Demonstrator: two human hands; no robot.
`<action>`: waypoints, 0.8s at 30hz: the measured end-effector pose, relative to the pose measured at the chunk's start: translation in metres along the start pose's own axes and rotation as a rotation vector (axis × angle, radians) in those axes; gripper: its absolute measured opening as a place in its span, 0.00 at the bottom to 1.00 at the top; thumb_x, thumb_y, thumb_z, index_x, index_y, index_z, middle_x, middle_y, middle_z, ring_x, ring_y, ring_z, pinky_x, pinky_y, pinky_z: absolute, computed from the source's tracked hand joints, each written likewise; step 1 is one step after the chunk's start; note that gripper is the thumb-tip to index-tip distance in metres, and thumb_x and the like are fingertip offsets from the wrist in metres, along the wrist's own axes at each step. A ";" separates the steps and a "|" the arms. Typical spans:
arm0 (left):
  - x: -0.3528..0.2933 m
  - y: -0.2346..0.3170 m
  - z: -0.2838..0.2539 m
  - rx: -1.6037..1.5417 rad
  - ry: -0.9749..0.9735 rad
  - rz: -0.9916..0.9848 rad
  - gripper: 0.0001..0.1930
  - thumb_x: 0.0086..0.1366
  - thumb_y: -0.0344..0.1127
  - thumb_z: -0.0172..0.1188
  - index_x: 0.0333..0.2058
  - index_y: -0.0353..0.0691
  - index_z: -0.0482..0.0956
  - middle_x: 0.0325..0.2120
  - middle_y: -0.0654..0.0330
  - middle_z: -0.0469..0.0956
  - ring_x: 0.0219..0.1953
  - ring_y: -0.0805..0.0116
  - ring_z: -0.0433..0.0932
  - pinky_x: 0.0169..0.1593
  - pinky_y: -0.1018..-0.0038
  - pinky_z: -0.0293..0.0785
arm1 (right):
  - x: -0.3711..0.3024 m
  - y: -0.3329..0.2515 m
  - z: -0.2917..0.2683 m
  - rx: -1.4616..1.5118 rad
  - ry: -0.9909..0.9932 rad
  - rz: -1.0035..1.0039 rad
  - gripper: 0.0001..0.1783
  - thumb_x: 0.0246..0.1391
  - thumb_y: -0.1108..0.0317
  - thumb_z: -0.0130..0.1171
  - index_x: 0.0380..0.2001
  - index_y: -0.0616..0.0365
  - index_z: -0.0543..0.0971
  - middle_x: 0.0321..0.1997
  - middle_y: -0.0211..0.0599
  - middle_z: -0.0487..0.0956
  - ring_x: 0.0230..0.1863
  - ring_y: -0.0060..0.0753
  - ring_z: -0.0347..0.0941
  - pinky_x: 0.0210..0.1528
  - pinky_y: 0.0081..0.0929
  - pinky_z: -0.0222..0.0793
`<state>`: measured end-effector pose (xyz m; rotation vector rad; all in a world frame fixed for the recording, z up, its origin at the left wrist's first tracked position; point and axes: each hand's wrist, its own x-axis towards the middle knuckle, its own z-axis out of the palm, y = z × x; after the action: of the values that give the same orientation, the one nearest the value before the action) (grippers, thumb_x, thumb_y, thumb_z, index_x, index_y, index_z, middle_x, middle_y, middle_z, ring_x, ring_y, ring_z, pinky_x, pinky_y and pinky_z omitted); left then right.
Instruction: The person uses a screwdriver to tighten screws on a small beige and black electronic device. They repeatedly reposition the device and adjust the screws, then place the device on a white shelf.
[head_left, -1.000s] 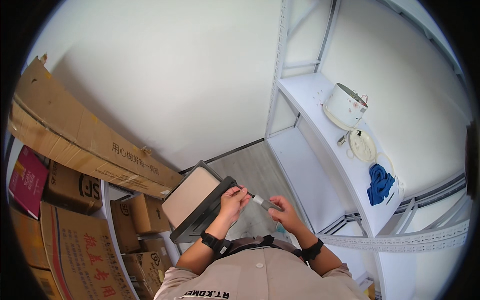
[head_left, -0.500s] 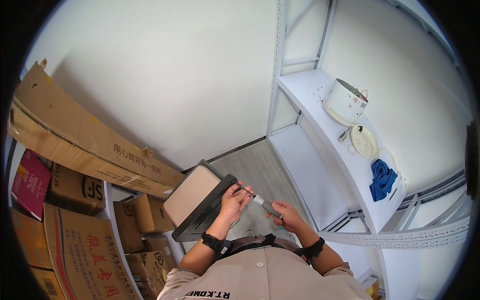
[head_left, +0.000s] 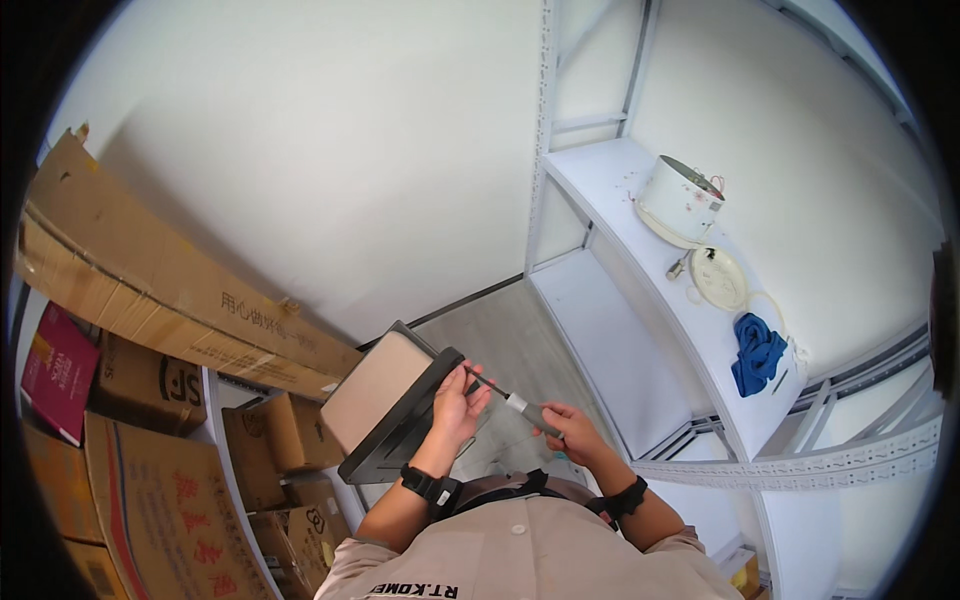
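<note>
A screwdriver (head_left: 524, 408) with a grey handle, a pale collar and a long dark shaft slants up to the left in front of me. My right hand (head_left: 574, 432) is wrapped round its handle. My left hand (head_left: 455, 410) has its fingers bent together at the shaft's tip, beside the upper corner of a black frame (head_left: 404, 410). Whatever is between those fingers is too small or hidden to make out. A flat beige panel (head_left: 378, 382) is set against the frame, which stands tilted to the left of my hands.
Cardboard boxes (head_left: 155, 500) fill the rack on the left, with a long carton (head_left: 180, 280) above them. A white shelf (head_left: 600, 165) on the right bears a round white housing (head_left: 682, 200) with wires, a cream round cover (head_left: 720, 278) and a blue cloth (head_left: 757, 355).
The view has shifted slightly, so the shelf sits a little further left. Both hands stay at nearly the same place, with the screwdriver still in the right one.
</note>
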<state>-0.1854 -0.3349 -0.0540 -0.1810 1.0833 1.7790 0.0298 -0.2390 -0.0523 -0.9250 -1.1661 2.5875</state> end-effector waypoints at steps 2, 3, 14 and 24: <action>0.006 -0.004 -0.011 -0.028 -0.019 0.024 0.11 0.71 0.42 0.48 0.46 0.46 0.73 0.38 0.64 0.79 0.35 0.65 0.82 0.31 0.76 0.80 | -0.002 -0.001 0.002 -0.023 -0.003 0.001 0.19 0.62 0.60 0.52 0.51 0.60 0.71 0.32 0.37 0.77 0.16 0.16 0.54 0.21 0.17 0.51; 0.005 -0.005 -0.010 -0.044 -0.038 0.029 0.10 0.71 0.41 0.49 0.45 0.45 0.73 0.37 0.64 0.79 0.34 0.65 0.83 0.29 0.77 0.80 | -0.004 -0.002 0.001 -0.024 0.001 0.000 0.19 0.62 0.60 0.52 0.51 0.61 0.71 0.32 0.37 0.77 0.16 0.16 0.54 0.21 0.17 0.51; -0.001 -0.006 0.004 0.152 -0.072 0.103 0.10 0.69 0.40 0.53 0.42 0.42 0.77 0.34 0.66 0.78 0.28 0.74 0.81 0.26 0.81 0.78 | -0.028 -0.005 -0.007 -0.095 0.043 -0.098 0.19 0.61 0.62 0.54 0.51 0.60 0.73 0.32 0.33 0.77 0.18 0.14 0.54 0.20 0.15 0.49; -0.017 -0.049 0.063 0.227 -0.282 0.044 0.11 0.69 0.38 0.54 0.43 0.39 0.77 0.35 0.62 0.78 0.27 0.73 0.81 0.27 0.81 0.76 | -0.108 0.005 -0.025 -0.064 0.244 -0.220 0.20 0.61 0.60 0.54 0.53 0.58 0.73 0.32 0.32 0.77 0.19 0.13 0.54 0.20 0.14 0.49</action>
<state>-0.1167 -0.2956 -0.0360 0.2280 1.0783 1.6456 0.1312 -0.2675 -0.0177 -1.0278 -1.2120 2.2072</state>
